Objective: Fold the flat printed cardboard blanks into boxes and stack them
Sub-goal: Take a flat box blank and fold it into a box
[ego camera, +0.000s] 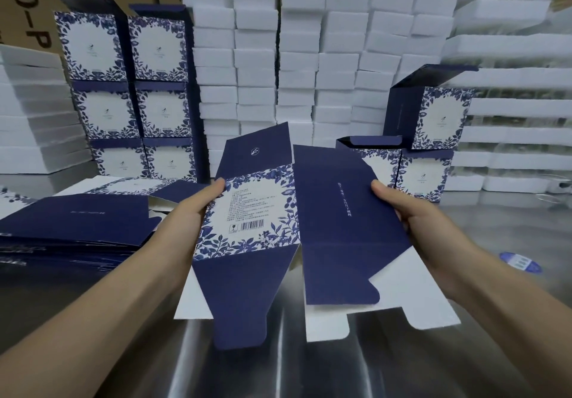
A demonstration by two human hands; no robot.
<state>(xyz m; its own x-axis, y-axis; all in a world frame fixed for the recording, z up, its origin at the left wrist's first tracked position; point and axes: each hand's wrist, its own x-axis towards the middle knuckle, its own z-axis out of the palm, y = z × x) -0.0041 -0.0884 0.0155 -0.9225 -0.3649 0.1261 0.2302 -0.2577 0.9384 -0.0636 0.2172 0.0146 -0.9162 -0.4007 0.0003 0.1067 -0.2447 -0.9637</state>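
A flat navy and white floral cardboard blank [278, 221] is held above the steel table, printed side up, with its barcode panel toward me. My left hand [198, 208] grips its left edge, thumb on top. My right hand [399, 208] grips its right edge, thumb on the navy panel. The bottom flaps hang toward me. A pile of flat blanks [71, 227] lies at the left. Folded boxes stand stacked at the back left [130, 94] and at the right [427, 137], their lids open.
The shiny steel table [278, 366] fills the foreground. White foam blocks [309, 72] are stacked high along the back and at both sides. Brown cartons [24, 10] stand at the far left. A blue round tape roll [520, 263] lies at the right.
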